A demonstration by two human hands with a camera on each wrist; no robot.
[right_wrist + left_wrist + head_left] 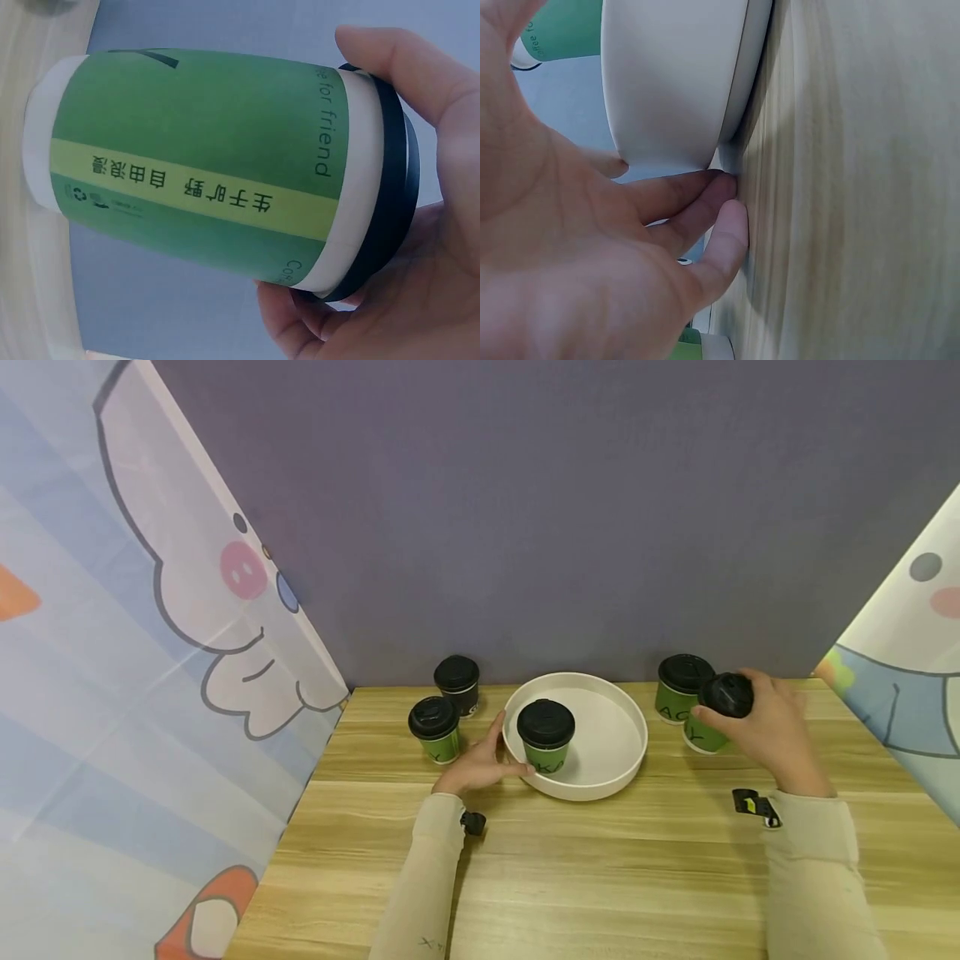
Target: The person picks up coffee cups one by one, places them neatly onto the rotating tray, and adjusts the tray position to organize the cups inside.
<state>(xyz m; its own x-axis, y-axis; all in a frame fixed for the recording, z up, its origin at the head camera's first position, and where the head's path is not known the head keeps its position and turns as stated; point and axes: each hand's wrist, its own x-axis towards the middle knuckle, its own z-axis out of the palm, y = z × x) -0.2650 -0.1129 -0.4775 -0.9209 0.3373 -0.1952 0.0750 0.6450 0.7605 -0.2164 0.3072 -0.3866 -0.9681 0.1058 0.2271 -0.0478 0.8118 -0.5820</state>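
Observation:
A round white tray (611, 743) lies on the table with a lidded green paper cup (547, 737) standing inside its left part. My left hand (480, 766) is at the tray's left side, fingers fairly straight against the outer wall (671, 82) and thumb near the front rim. My right hand (772, 727) grips another green paper cup (202, 165) by its black lid, thumb on one side and fingers on the other. This cup tilts slightly, and the frames do not settle whether its base touches the table. Right behind it stands a further green cup (675, 703).
Left of the tray stand a green cup (441, 745) with a black lid and a dark cup (463, 697) behind it. A grey wall (525, 527) rises at the wooden table's (600, 877) back edge. Cartoon-printed cloths (112, 693) hang at both sides.

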